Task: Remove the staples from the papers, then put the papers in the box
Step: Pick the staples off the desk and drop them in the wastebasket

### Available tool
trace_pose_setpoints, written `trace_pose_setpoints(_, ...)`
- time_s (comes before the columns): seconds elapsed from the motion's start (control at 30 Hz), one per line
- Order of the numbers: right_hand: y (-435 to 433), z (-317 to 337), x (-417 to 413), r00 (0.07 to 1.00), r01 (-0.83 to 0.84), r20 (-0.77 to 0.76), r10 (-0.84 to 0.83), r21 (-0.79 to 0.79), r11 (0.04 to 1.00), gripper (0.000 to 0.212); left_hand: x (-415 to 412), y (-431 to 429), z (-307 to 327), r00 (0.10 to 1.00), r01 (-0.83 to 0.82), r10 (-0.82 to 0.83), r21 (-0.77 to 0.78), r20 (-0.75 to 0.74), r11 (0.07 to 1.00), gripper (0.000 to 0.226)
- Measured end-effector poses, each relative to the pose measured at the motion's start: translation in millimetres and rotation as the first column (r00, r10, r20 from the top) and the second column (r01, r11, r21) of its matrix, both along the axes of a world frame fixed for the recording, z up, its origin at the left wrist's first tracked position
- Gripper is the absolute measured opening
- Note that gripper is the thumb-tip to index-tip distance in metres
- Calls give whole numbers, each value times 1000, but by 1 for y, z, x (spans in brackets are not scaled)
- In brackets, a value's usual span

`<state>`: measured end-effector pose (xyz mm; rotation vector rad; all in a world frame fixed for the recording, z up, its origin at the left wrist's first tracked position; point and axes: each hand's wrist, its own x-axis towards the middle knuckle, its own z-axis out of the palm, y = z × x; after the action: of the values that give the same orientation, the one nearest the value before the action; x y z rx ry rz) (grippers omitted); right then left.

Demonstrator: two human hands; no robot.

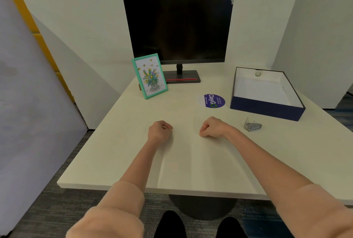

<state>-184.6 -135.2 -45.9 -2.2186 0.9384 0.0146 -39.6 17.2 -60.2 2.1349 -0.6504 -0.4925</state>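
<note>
A dark blue open box (267,110) stands at the right back of the table, with white paper (261,90) lying flat inside it. A metal staple remover (252,126) lies on the table just in front of the box. My left hand (159,131) and my right hand (214,127) rest as closed fists near the table's middle, about a hand's width apart. A small pale glint shows at my left fingertips; I cannot tell what it is. Under and in front of the hands lies a pale sheet (191,161), hardly distinct from the tabletop, with a faint crease on its left.
A dark monitor (178,29) stands at the back on the white table (114,151). A green-framed flower picture (150,76) leans to its left. A round purple sticker (213,101) lies left of the box. White partition walls close in the back and right.
</note>
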Motion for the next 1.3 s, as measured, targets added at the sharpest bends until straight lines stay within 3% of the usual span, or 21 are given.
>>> trace_pose_setpoints(0.37, -1, 6, 5, 999, -23, -35, 20, -76, 997, 10, -5, -3, 2, 997, 55, -58, 48, 49, 997, 18)
trace_pose_setpoints(0.53, -1, 12, 10, 978, -121, -182, 105, -80, 989, 4, -12, -10, 4, 991, 57, -68, 97, 113, 994, 3)
trace_pose_setpoints(0.87, -3, 9, 11, 961, -146, -243, 131, -45, 988, 5, -18, -21, 5, 980, -16, -16, 158, 199, 987, 9)
trace_pose_setpoints(1.07, -2, 9, 8, 976, -96, -199, 94, -3, 995, 30, -19, -27, 10, 965, -7, -61, 257, 255, 966, 19)
trace_pose_setpoints(1.2, -2, 8, 3, 992, -52, -112, 58, 58, 997, 28, -10, -24, 8, 981, 65, -110, 265, 157, 962, 16)
trace_pose_setpoints(1.3, -5, 11, -4, 1000, 0, 29, -4, 148, 989, 8, 8, -17, 13, 995, 100, -98, 83, -19, 992, 11)
